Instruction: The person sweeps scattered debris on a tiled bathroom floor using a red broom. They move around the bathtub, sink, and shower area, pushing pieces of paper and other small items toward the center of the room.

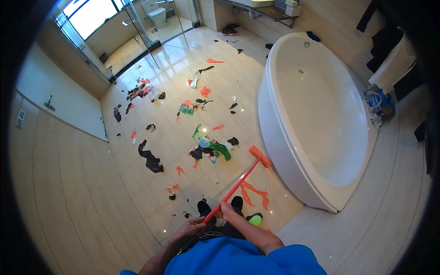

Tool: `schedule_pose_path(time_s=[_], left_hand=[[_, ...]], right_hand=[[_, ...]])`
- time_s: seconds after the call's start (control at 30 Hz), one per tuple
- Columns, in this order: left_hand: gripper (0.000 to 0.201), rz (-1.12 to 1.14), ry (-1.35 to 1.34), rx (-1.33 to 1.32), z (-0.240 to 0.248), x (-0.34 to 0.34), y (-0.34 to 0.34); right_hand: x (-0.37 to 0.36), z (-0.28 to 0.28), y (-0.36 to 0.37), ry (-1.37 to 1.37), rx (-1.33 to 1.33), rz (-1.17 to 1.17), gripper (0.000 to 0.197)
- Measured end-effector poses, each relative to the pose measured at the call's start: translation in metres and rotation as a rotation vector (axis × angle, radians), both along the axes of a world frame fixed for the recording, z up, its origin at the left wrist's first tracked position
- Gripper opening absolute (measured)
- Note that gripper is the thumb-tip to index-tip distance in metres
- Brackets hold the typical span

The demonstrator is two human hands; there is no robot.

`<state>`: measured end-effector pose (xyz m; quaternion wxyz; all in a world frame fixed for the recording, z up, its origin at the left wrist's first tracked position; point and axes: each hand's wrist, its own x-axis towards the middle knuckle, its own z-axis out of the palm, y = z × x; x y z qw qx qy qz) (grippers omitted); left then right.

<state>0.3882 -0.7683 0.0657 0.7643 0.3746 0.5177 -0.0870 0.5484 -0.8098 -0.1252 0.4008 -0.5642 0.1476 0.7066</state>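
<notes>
Both my hands are closed round the red handle of a broom [238,184] that slants away to the right. Near its top end, close to my body, is my left hand [191,227]; a bit further down the handle is my right hand [226,211]. The flat orange-red broom head [260,156] rests on the tiles close to the bathtub's side. Orange plastic scraps [255,194] lie just right of the handle. Ahead of it sits a heap of green plastic wrapper [222,150] and black scraps.
A white bathtub [270,114] fills the right side. Scraps of litter [143,90], a black cloth-like piece [150,158] and orange bits spread over the tiled floor. Glass shower doors [146,32] and a toilet [157,17] are at the back; a white door [59,96] is left.
</notes>
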Motion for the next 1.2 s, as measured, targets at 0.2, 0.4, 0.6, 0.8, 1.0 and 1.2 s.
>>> schedule_pose_path(time_s=[0.2, 0.4, 0.6, 0.8, 1.0, 1.2], left_hand=[[0.039, 0.073, 0.077, 0.041, -0.013, 0.008, 0.024], [0.036, 0.128, 0.023, 0.008, -0.014, 0.011, 0.003], [0.039, 0.286, -0.020, -0.036, -0.016, 0.040, -0.004], [0.037, 0.265, 0.015, 0.000, -0.019, 0.081, 0.004], [0.037, 0.281, -0.037, -0.012, -0.038, 0.094, -0.015], [0.030, 0.370, -0.123, -0.086, -0.044, 0.105, -0.015]], right_hand=[[0.026, 0.011, 0.033, 0.100, 0.031, 0.115, 0.029], [0.020, -0.002, 0.022, 0.044, 0.074, 0.053, 0.028], [0.034, -0.008, 0.029, 0.032, 0.058, -0.066, 0.023], [0.065, 0.006, 0.045, -0.077, 0.095, -0.001, 0.028], [0.058, 0.031, 0.023, 0.003, 0.107, -0.235, 0.030], [0.042, 0.037, 0.014, 0.002, 0.089, -0.330, 0.029]])
